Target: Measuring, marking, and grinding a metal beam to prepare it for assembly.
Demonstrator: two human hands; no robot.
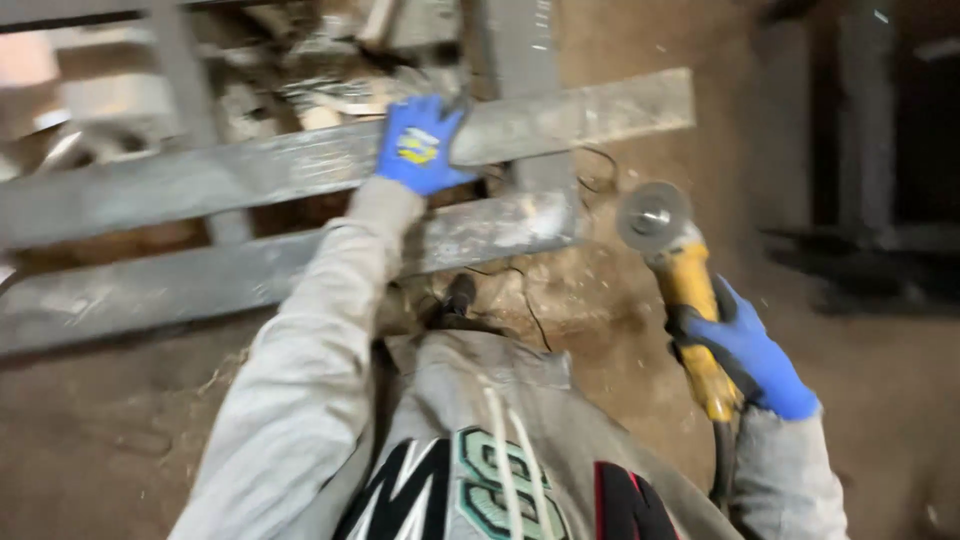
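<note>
The angle grinder (688, 300) sat right of centre in the frame, its yellow body running down toward the lower right and its round grey disc (653, 215) at the upper end, clear of the metal and facing the camera. The right hand (752, 355), in a blue glove, was clenched around the grinder's body just below a black band, with a dark cable (722, 462) trailing from the tool's lower end beside the grey sleeve.

Left of the disc lay a frame of grey metal bars (250, 170) stretching from the left edge to the upper middle. The left hand (420, 145), also in a blue glove with a yellow patch on its back, lay flat with fingers spread on the upper bar, pressing on it rather than wrapping it. A lower bar (200, 285) ran roughly parallel beneath, its right end pale and scuffed near the disc.

Brown dusty ground (880, 400) surrounded everything. Scrap and debris (320, 80) showed blurred behind the bars at the upper left. The person's grey sweatshirt (480, 430) filled the bottom centre.
</note>
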